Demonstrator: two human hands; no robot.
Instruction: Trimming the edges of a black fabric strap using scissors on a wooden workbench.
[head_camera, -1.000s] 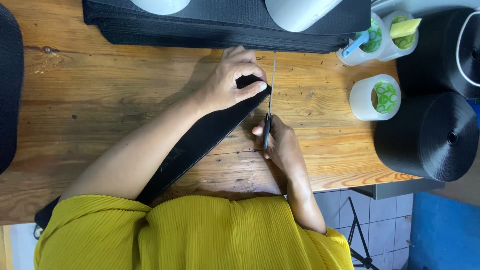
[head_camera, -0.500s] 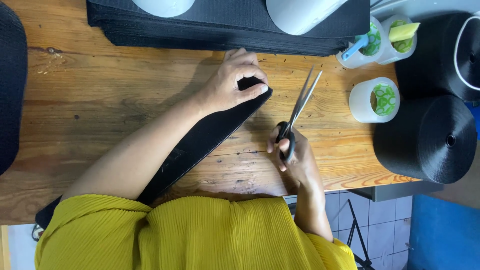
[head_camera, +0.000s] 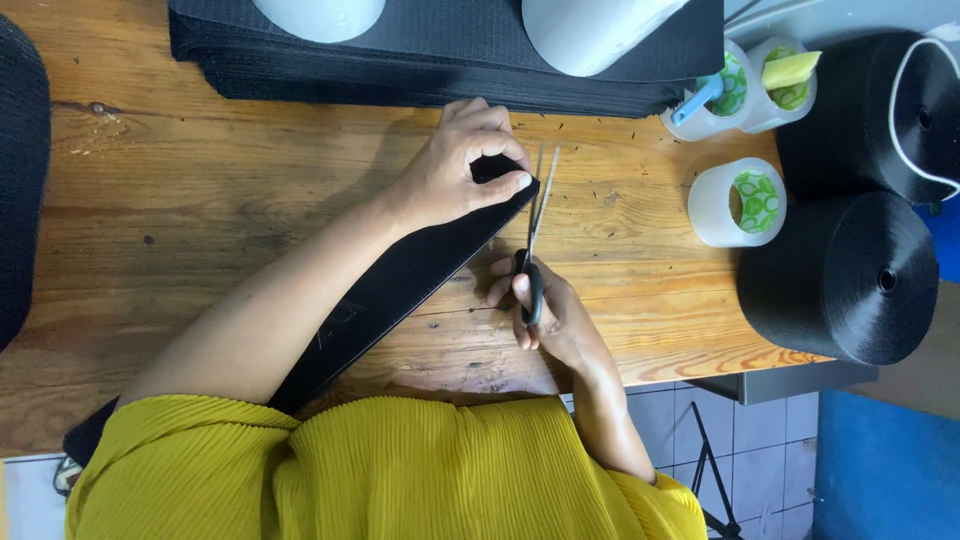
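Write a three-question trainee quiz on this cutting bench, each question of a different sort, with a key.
1. True or false: the right hand holds the scissors.
2. What does the left hand press on? A) the tape roll B) the black strap C) the black webbing spool
3. Fill in: the strap lies on a ____ table.

Key: 1 true. 2 B: the hand pins the strap's end, beside the blades. 3 wooden.
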